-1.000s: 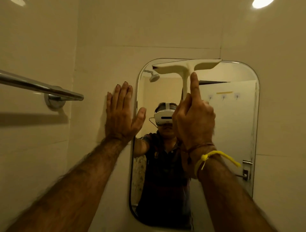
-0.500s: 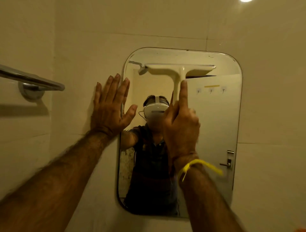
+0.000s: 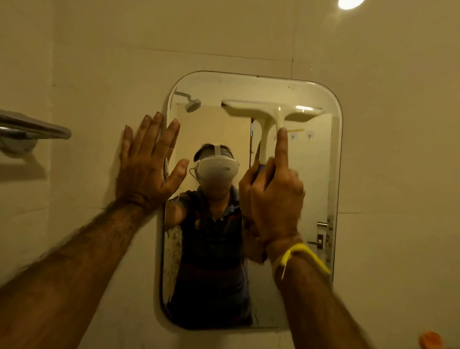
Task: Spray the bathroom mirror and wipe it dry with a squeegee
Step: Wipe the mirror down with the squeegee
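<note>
We see a dim, yellowish scene lit by a glaring ceiling lamp (image 3: 350, 3) at top right, with forearms blurred and wide-angle stretching toward the edges.

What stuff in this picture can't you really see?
Head view:
- Squeegee handle's lower end: hidden inside the right hand.
- Towel bar: cut off by the left edge.
- Orange thing: cut off by the bottom edge, too little to name.
- Mirror wetness: too dim to tell.
</note>
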### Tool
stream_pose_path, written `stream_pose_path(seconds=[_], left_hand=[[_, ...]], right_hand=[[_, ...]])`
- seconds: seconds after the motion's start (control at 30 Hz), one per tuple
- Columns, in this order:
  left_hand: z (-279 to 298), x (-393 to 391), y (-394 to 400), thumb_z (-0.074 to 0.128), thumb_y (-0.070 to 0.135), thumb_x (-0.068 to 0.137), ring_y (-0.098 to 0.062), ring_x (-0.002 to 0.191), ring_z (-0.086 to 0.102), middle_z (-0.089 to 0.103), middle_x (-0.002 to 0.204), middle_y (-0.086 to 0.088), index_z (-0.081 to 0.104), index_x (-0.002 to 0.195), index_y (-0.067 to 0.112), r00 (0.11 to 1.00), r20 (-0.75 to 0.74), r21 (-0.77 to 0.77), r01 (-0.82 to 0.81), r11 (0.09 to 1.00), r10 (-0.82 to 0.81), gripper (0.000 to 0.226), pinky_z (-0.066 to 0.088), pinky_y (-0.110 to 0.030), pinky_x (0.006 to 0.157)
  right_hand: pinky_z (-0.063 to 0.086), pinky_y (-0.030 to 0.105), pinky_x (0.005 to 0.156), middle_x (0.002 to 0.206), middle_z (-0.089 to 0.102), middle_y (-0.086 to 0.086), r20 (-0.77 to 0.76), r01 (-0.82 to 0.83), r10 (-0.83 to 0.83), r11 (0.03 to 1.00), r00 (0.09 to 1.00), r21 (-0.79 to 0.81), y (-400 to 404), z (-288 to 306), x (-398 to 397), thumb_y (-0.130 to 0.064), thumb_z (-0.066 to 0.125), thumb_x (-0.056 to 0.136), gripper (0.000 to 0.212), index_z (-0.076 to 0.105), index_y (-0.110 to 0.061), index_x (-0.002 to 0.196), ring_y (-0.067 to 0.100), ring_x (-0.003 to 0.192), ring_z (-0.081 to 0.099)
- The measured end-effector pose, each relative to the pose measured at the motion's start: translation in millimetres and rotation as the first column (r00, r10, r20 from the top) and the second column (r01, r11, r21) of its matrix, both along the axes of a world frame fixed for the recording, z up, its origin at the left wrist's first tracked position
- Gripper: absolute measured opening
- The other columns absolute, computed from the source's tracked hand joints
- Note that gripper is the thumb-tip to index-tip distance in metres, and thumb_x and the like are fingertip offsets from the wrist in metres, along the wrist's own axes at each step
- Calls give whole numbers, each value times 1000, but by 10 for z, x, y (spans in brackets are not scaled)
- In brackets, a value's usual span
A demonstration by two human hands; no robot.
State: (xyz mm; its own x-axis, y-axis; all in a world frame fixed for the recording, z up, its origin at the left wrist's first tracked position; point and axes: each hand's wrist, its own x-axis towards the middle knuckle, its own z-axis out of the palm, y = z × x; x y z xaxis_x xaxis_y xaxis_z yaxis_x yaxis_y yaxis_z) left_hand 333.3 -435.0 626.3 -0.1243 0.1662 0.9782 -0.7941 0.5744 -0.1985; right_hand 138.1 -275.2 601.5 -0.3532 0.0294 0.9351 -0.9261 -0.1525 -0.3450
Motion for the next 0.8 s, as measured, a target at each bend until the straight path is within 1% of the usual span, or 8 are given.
stream_pose_path(seconds=[0.13, 0.3, 0.37, 0.43, 0.47, 0.67, 0.73, 0.8], left_hand=[[-3, 2, 9, 34, 60, 98, -26, 157, 18, 23, 168, -9, 22, 163, 25, 1000, 5, 20, -2, 1000, 2, 74, 8, -56, 126], [-11, -12, 56, 33, 60, 98, -27, 157, 18, 23, 168, -10, 23, 163, 23, 1000, -4, 35, -8, 999, 8, 75, 9, -57, 126], [-10, -19, 55, 33, 60, 98, -28, 157, 18, 23, 168, -10, 24, 162, 22, 1000, -6, 29, 0, 1000, 1, 75, 10, -58, 126], [-12, -16, 45, 32, 61, 98, -28, 157, 19, 24, 168, -10, 24, 162, 23, 1000, -7, 33, 19, 999, -19, 75, 9, -58, 126], [-13, -16, 45, 32, 62, 98, -28, 157, 19, 24, 168, -10, 23, 162, 23, 1000, -6, 36, 27, 999, -27, 76, 9, -59, 126], [-17, -21, 69, 39, 59, 96, -29, 156, 19, 25, 167, -11, 27, 162, 21, 998, -13, 42, 59, 997, -58, 77, 9, -58, 126], [-23, -24, 56, 38, 60, 96, -28, 157, 18, 24, 168, -11, 26, 162, 22, 999, -14, 38, 52, 998, -51, 77, 8, -58, 126], [-17, -14, 42, 37, 61, 97, -27, 157, 17, 23, 168, -10, 24, 162, 24, 999, -10, 37, 53, 998, -53, 77, 8, -57, 126]], right_hand=[[33, 10, 53, 69, 56, 4, 92, 10, -2, 996, 996, -85, 79, 478, -210, -27, 38, 99, 60, 20, -30, 156, 6, 55, 44], [27, 8, 53, 67, 48, 1, 63, 32, -28, 997, 998, -77, 140, 113, -246, -28, 39, 100, 58, 23, -26, 156, 1, 54, 37], [36, 12, 53, 66, 50, 2, 55, 50, -45, 995, 997, -85, 175, 189, -360, -26, 40, 101, 57, 24, -26, 155, 6, 53, 40], [51, 25, 55, 66, 54, 5, 92, 59, -48, 992, 995, -116, 209, 389, -461, -27, 38, 101, 55, 26, -29, 155, 13, 55, 50], [54, 30, 57, 67, 57, 6, 109, 60, -46, 990, 993, -126, 220, 453, -488, -27, 37, 101, 55, 26, -30, 154, 16, 56, 53], [57, 38, 62, 69, 56, 9, 160, 33, -10, 989, 987, -143, 225, 152, -422, -25, 39, 101, 55, 25, -27, 155, 21, 60, 56], [58, 37, 61, 70, 58, 6, 157, 32, -5, 985, 988, -172, 214, 286, -474, -25, 38, 101, 55, 28, -26, 154, 21, 60, 58], [59, 35, 61, 72, 58, -3, 165, 39, -4, 978, 986, -204, 209, 463, -497, -25, 38, 99, 54, 31, -25, 153, 20, 58, 60]])
